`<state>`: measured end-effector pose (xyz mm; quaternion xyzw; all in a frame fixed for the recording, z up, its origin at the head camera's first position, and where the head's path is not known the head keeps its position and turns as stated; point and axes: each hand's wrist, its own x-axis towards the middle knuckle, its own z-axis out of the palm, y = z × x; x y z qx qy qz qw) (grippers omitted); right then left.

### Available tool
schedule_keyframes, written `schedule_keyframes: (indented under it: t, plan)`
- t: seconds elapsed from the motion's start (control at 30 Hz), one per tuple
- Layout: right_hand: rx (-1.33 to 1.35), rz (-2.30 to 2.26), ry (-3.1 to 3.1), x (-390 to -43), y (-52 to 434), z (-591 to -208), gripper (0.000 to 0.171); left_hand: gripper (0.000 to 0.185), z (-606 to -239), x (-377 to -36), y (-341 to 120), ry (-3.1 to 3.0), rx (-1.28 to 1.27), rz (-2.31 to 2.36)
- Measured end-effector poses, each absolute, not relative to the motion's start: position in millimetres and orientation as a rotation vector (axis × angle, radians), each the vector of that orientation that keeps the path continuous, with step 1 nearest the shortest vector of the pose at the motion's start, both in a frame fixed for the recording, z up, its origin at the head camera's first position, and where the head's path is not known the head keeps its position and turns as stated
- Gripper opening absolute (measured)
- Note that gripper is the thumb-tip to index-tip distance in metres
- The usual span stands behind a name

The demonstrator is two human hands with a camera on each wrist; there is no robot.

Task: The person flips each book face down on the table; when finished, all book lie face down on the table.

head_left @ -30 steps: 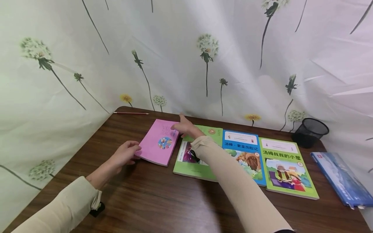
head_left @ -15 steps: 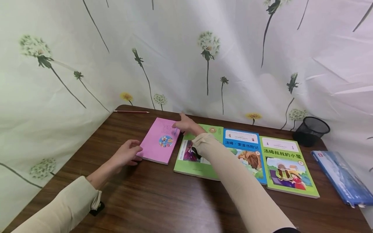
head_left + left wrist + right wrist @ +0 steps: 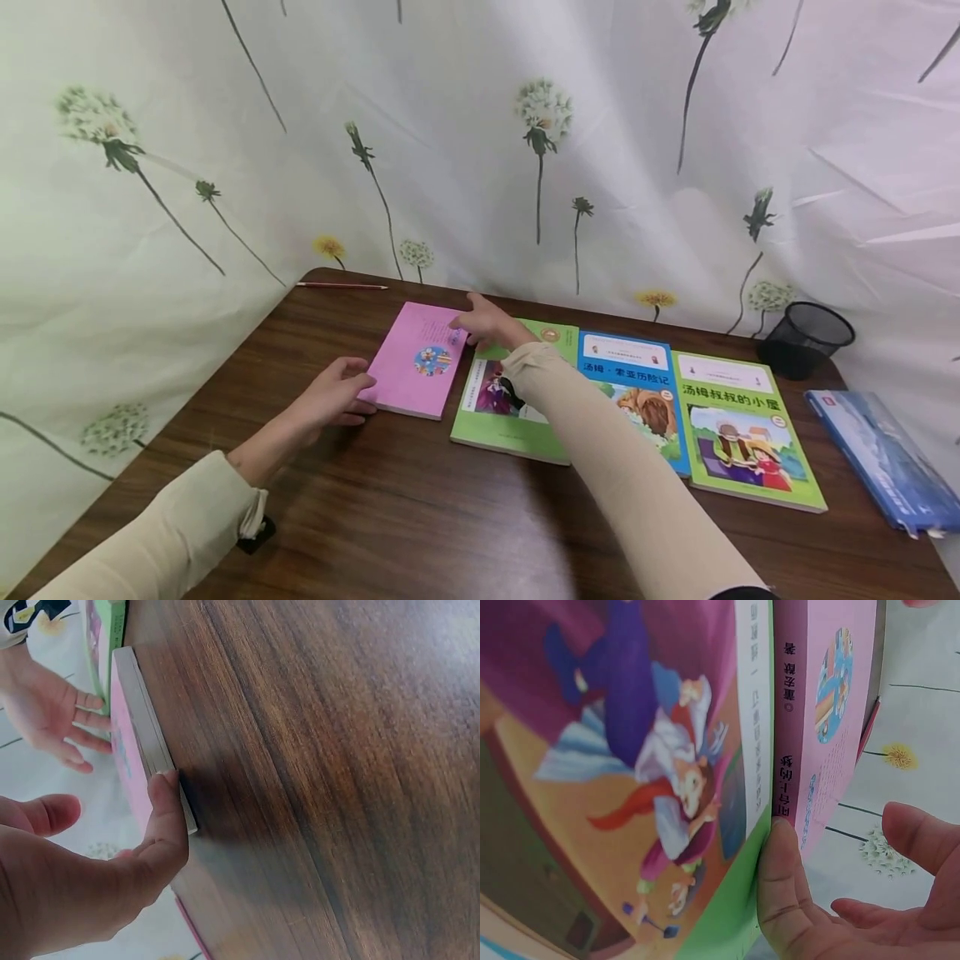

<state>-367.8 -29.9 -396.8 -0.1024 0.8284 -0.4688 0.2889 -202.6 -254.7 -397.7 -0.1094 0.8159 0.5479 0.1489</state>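
Observation:
A pink book (image 3: 420, 360) lies flat on the brown table (image 3: 420, 517), its right edge against a green picture book (image 3: 510, 408). My left hand (image 3: 347, 393) rests at the pink book's near left corner. In the left wrist view its thumb (image 3: 169, 814) presses the page edge of the pink book (image 3: 139, 727). My right hand (image 3: 474, 321) reaches across with relaxed fingers and touches the pink book's far right corner. In the right wrist view its thumb (image 3: 780, 892) lies at the seam between the green book (image 3: 630, 787) and the pink book (image 3: 829, 712).
To the right of the green book lie a blue picture book (image 3: 633, 392), a second green one (image 3: 742, 433) and a blue book (image 3: 877, 458) at the table's right edge. A black mesh cup (image 3: 806, 337) stands at the back right. A pencil (image 3: 341, 286) lies at the back left. A flowered curtain (image 3: 480, 150) hangs behind.
The pink book has slid right and turned until its edge meets the green book. Both hands moved along with it.

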Motion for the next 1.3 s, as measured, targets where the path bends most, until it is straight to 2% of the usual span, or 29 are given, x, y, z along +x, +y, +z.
schedule_keyframes:
  t: [0.83,1.3]
  plan:
    - [-0.28,-1.233,2.241,-374.4,-24.2,-399.1,0.07,0.06,-403.1,-211.1,-252.4,2.391,-0.332,1.564]
    - [-0.305,-1.245,2.191,-372.3,-23.1,-397.1,0.071,0.069,-393.9,-207.0,-256.6,2.353,-0.349,1.564]
